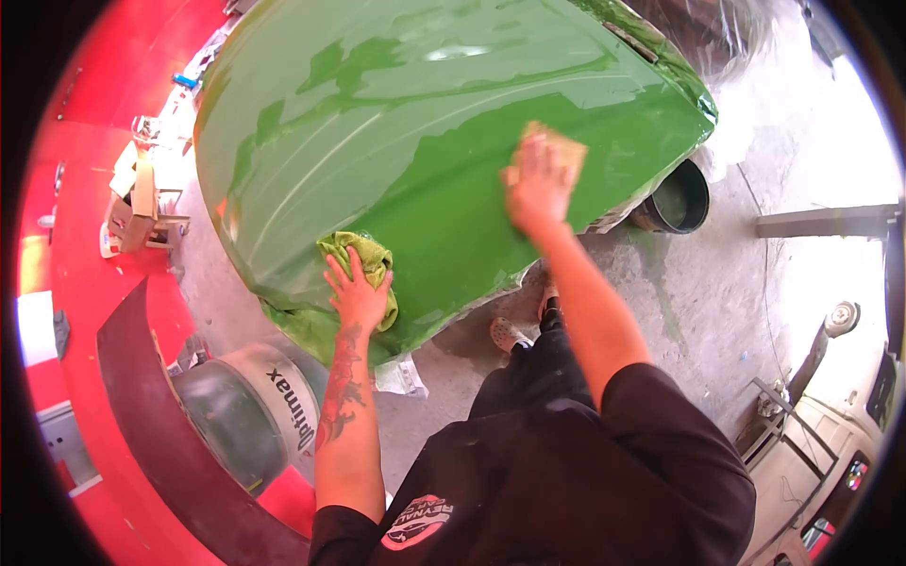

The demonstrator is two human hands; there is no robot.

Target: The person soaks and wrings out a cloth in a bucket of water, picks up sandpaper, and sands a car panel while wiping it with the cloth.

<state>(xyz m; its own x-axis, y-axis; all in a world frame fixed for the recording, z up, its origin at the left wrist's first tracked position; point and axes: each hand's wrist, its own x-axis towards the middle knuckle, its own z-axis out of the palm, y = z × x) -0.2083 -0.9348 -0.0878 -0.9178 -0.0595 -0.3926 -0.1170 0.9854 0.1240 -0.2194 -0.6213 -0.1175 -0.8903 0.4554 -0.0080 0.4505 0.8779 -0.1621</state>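
A large green car hood (444, 217), wet and glossy in places and duller in others, spreads out in front of me. My left hand (361, 300) rests on its near left part, gripping a bunched yellow-green cloth (360, 253). Farther right, my right hand (540, 187) presses a tan sheet that looks like sandpaper (568, 154) against the hood, fingers laid along it. The sheet's underside is hidden.
A dark bucket (681, 200) stands on the concrete floor (689, 283) beside the hood's right edge. At left are a drum marked Optimax (269, 387), a curved dark panel (142, 396) and a cardboard box (140, 203). A light-coloured vehicle (830, 462) is at lower right.
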